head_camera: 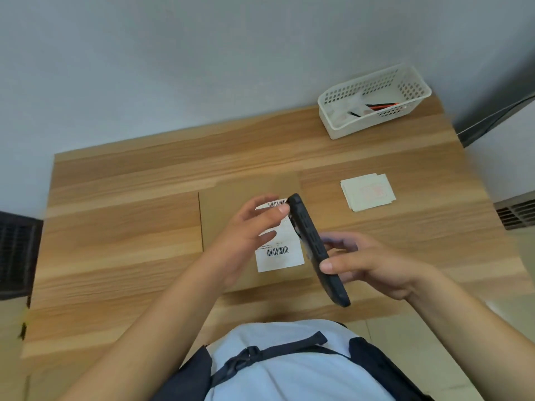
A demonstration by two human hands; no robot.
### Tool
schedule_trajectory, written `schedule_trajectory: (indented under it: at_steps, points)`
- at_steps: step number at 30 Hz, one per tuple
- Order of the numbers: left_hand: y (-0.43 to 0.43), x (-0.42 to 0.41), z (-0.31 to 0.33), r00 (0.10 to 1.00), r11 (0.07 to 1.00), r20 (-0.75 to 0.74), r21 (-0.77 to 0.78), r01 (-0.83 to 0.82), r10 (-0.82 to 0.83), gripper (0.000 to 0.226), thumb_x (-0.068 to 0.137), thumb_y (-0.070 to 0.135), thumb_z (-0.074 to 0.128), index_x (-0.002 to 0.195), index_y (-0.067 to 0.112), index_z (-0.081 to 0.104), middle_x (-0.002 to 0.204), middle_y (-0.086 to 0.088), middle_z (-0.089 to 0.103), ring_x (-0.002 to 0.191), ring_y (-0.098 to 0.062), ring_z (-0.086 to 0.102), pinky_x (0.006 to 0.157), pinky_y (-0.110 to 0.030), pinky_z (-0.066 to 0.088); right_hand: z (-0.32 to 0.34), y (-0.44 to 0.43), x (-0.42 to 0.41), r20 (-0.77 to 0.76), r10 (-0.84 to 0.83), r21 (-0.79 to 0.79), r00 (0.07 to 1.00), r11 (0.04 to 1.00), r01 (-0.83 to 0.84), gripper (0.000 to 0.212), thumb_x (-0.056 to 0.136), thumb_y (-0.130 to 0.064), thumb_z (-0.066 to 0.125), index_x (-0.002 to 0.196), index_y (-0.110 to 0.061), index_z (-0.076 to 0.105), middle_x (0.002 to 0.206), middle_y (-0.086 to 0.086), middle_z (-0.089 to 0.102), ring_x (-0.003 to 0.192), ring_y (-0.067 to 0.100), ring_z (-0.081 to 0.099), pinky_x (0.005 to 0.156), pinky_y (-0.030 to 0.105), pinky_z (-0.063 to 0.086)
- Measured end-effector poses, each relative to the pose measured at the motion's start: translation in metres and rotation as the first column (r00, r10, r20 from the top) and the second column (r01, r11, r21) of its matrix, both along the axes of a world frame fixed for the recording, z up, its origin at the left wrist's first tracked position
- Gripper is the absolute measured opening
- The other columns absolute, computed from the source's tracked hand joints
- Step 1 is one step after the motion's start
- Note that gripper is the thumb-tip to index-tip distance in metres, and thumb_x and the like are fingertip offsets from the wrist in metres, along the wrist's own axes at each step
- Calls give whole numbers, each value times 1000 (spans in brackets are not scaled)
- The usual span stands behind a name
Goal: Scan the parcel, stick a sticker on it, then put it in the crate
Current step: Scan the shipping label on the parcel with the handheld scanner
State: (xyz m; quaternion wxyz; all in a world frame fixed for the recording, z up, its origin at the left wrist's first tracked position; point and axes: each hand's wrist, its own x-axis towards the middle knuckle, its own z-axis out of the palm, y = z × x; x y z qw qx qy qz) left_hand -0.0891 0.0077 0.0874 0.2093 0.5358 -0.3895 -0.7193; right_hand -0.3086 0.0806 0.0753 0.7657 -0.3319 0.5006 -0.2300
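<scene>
Holding scanner (317, 250), parcel (231, 204) label (279, 253) print seemingly illegible

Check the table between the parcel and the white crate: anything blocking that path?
Nothing visible does. The parcel lies flat mid-table; the crate sits at the far right corner. Bare table lies between them. The sticker stack lies right of that line.

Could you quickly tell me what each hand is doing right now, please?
Left hand: open, fingers spread, a fingertip at the scanner's top end.
Right hand: closed around the black handheld scanner.
</scene>
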Motion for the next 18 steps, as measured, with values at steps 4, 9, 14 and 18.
schedule_trajectory:
  at_steps: [4,9,14,18]
  points:
    - [13,-2,2,996,998,-65,35,-54,56,54,67,37,82,117,24,67,113,-3,73,108,-20,70,97,-43,54,-3,4,-4,-48,140,-68,989,987,-143,75,57,-39,81,129,-26,65,104,-9,70,77,-1,67,76,25,51]
    - [31,-6,3,989,989,-44,36,-143,144,51,75,22,76,124,15,62,114,-10,68,105,-21,70,96,-44,56,-9,7,-8,9,230,-74,973,971,-229,69,58,-35,81,124,-24,68,96,-11,68,76,-1,66,76,22,53]
    - [51,-9,5,963,959,-47,-90,-267,264,64,62,25,84,123,18,64,124,-18,59,106,-19,68,86,-36,58,-12,-4,-11,-14,341,-126,940,932,-340,61,61,-26,86,118,-41,69,99,-13,67,89,8,64,87,29,56]
    - [67,-6,10,937,907,-35,-240,-347,349,64,60,27,83,120,19,63,118,-12,62,100,-17,69,98,-51,54,-11,-10,-7,-14,398,-208,917,896,-392,67,60,-33,84,124,-38,66,109,-9,65,94,9,62,81,25,54]
